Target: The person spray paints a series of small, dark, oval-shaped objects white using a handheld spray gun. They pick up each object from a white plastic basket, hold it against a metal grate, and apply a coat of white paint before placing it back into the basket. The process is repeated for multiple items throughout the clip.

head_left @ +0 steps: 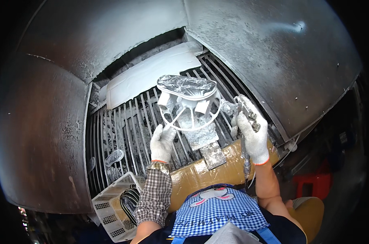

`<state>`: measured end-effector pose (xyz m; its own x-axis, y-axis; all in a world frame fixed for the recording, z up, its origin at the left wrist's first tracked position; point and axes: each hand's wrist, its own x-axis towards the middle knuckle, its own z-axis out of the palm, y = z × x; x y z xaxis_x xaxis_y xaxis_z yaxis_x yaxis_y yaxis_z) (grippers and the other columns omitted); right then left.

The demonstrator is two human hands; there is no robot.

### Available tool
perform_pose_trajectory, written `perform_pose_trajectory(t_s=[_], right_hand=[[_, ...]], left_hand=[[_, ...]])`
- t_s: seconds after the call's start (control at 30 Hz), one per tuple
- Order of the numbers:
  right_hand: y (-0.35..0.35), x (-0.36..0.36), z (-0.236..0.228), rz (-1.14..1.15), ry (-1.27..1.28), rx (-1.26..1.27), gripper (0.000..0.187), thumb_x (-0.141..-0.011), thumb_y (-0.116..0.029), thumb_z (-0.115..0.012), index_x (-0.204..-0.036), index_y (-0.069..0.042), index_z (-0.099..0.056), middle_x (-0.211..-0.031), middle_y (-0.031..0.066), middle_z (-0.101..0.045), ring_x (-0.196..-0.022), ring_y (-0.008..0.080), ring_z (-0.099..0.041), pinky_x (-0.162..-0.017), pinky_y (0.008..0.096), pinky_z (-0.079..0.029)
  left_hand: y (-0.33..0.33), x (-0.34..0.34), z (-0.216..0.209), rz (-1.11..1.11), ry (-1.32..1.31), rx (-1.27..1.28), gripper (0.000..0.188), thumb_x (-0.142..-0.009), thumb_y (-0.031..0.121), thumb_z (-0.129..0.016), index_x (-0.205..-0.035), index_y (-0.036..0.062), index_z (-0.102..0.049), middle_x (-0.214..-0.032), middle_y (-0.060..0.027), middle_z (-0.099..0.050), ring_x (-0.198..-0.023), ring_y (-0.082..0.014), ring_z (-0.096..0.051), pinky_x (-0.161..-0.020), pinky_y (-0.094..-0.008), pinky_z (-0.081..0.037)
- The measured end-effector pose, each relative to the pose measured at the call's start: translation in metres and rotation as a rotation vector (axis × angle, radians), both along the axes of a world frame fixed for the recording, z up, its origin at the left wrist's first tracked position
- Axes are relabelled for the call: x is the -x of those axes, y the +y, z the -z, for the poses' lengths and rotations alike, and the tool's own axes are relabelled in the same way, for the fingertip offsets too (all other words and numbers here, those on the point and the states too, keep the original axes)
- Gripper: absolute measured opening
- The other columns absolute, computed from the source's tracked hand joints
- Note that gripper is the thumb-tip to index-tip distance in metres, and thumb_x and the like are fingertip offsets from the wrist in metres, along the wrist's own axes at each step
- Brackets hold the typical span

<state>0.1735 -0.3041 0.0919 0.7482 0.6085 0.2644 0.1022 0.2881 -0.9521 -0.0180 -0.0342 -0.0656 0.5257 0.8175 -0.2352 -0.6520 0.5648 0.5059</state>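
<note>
Figure: Oval piece (186, 86) sitting on a white wheel-shaped stand (188, 101), ahead of and between two gloved hands.
Detail: The left hand (162, 143) is reaching up to the near-left part of the stand's rim, its fingers touching or nearly touching it; whether they are closing on the rim cannot be told. The right hand (254, 136) is gripping a metal spray gun (233, 110), whose front end is pointing leftward and lying just beside the stand's right edge. The oval piece, dark on top under a clear, wrinkled film, is resting above both hands' level in the view, apart from their fingers. Beneath, dusty slats (131, 130) are spanning the booth; a white basket (113, 189) is standing near the left forearm.
</note>
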Motion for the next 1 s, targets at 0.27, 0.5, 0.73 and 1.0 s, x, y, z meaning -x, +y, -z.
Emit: perform_pose_trajectory(t_s=[0.27, 0.5, 0.73, 1.0], right_hand=[[-0.008, -0.006, -0.001, 0.087, 0.106, -0.069, 0.054, -0.106, -0.010, -0.064, -0.155, 0.007, -0.049, -0.094, 0.0023, -0.069, -0.070, 0.0050, -0.059, -0.065, 0.0207, -0.050], [-0.018, 0.000, -0.001, -0.011, 0.087, -0.028, 0.053, -0.107, -0.012, -0.064, -0.154, 0.007, -0.050, -0.093, 0.0041, -0.069, -0.072, 0.0054, -0.061, -0.067, 0.0209, -0.051], [-0.019, 0.004, -0.002, -0.051, 0.093, -0.057, 0.051, -0.107, -0.011, -0.063, -0.153, 0.009, -0.051, -0.093, 0.0043, -0.069, -0.074, 0.0063, -0.061, -0.067, 0.0225, -0.051], [-0.018, -0.004, 0.002, -0.145, 0.154, -0.086, 0.052, -0.107, -0.009, -0.064, -0.154, 0.008, -0.049, -0.097, 0.0053, -0.071, -0.075, 0.0068, -0.063, -0.069, 0.0223, -0.053]], left_hand=[[0.017, -0.003, -0.004, -0.096, 0.125, -0.009, 0.019, -0.105, 0.013, -0.061, -0.118, -0.0009, -0.062, -0.122, -0.0261, -0.071, -0.115, -0.0403, -0.072, -0.099, -0.0533, -0.062], [-0.052, -0.034, -0.021, 0.047, 0.149, 0.012, 0.021, -0.103, 0.014, -0.063, -0.117, -0.0006, -0.064, -0.119, -0.0210, -0.072, -0.109, -0.0373, -0.071, -0.092, -0.0515, -0.064], [-0.084, -0.042, -0.006, 0.247, -0.055, 0.047, 0.045, -0.107, 0.022, -0.062, -0.145, -0.0016, -0.055, -0.139, -0.0221, -0.065, -0.126, -0.0400, -0.064, -0.104, -0.0535, -0.056], [-0.059, -0.025, -0.005, 0.195, -0.018, 0.016, 0.046, -0.106, 0.019, -0.056, -0.145, -0.0048, -0.051, -0.144, -0.0258, -0.062, -0.131, -0.0429, -0.062, -0.105, -0.0544, -0.057]])
